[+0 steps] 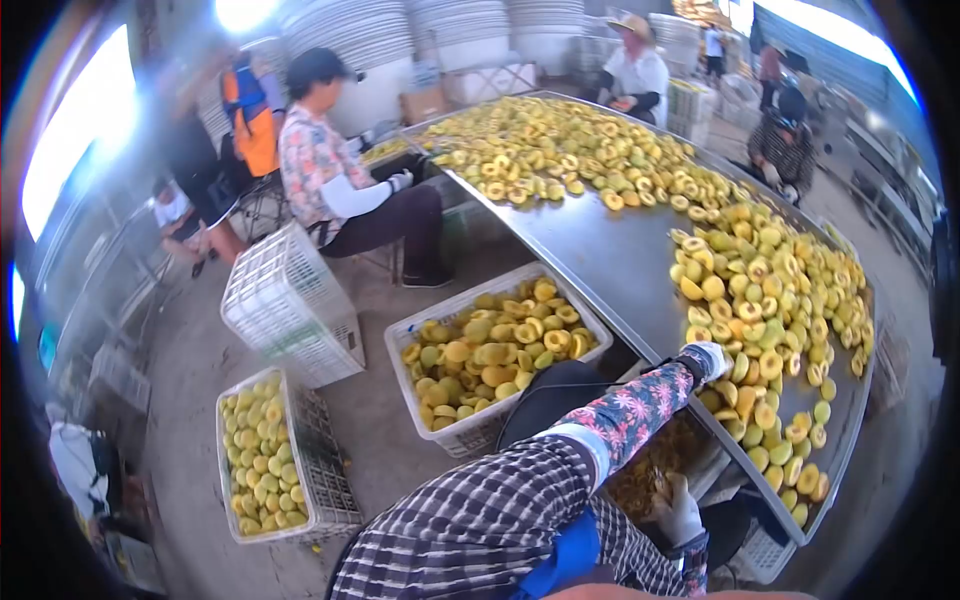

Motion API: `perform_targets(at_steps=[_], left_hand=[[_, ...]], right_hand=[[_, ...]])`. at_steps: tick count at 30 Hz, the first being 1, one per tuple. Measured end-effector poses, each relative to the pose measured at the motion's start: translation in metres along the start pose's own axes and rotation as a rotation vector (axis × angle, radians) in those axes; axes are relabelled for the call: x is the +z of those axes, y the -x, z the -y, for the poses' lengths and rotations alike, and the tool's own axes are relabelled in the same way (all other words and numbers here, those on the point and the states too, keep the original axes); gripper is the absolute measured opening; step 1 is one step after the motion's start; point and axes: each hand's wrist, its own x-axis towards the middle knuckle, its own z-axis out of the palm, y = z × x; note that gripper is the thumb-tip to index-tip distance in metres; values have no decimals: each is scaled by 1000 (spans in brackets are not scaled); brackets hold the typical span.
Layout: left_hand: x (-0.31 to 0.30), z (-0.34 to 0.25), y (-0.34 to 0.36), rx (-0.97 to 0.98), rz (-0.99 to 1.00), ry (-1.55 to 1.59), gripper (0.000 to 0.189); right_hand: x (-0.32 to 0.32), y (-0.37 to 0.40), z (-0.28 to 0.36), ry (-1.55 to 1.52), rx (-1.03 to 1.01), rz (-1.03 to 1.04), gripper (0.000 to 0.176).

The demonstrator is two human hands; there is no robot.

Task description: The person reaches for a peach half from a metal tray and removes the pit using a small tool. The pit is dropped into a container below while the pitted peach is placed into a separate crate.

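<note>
My left hand (pixel 711 361), in a white glove, reaches over the near rim of the metal table (pixel 640 285). Its fingertips are at the edge of a heap of halved yellow-green stone fruit (pixel 760 300) and are not clearly visible. Lower down, my right hand (pixel 679 512), also gloved, is closed beside the table edge, above a container of brownish scraps (pixel 640 480). Something small and thin shows at its fingers; I cannot tell what it is. Many of the halves on the table show hollow centres.
A white crate (pixel 395 340) of fruit halves stands left of the table. Beyond it are a crate of whole-looking fruit (pixel 300 470) and a tipped white crate (pixel 290 300). A seated person (pixel 335 170) works at the table's left side; other people (pixel 635 75) sit along the far side.
</note>
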Motion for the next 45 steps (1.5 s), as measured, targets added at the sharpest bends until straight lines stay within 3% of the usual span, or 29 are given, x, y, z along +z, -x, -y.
perform_targets(at_steps=[4,8,11,12,13,14,15,16,17,19,20,21,23,27,30,37,38,41,45], left_hand=[[5,25,-18,45,120,-13,60],[-3,20,-11,52,261,-46,56],[8,18,-1,140,51,-159,32],[7,29,-1,309,-22,-165,27],[9,42,-3,248,4,50,23],[39,72,-32,576,-179,118,19],[26,67,-15,579,-186,420,17],[1,43,21,85,-137,797,18],[-17,21,46,-65,-204,1257,24],[-14,23,47,83,-110,1921,20],[-27,17,68,38,69,2117,17],[-33,10,88,69,100,2215,16],[-22,10,99,145,18,2249,19],[-10,3,124,87,-14,2146,29],[-6,-6,137,199,-130,1855,55],[-7,-15,144,197,-233,1485,60],[-7,-18,147,199,-279,1398,65],[-8,-15,150,147,-108,1576,70],[-12,-7,147,64,55,1467,74]], right_hand=[[5,-6,-2,2,15,29,39],[11,-13,5,-41,-29,47,41],[2,-13,32,-57,28,55,41],[6,-17,32,-158,-23,19,41],[-3,-10,30,-103,46,46,43],[3,-5,14,35,81,-12,44],[2,-1,11,50,130,5,46],[-8,2,24,-18,57,-21,44],[-15,3,38,-34,127,-19,41],[-16,2,37,-128,114,-42,38],[-25,1,49,-129,120,-45,36],[-34,-3,62,-130,119,-40,35],[-42,-12,74,-158,35,-183,32],[-52,-38,92,-147,-154,-428,30],[-62,-51,112,-11,-156,-470,31],[-47,-64,115,250,-90,-490,29],[-44,-63,114,284,-33,-419,29],[-38,-58,108,353,-8,-337,29],[-34,-50,95,330,-61,-312,26]])
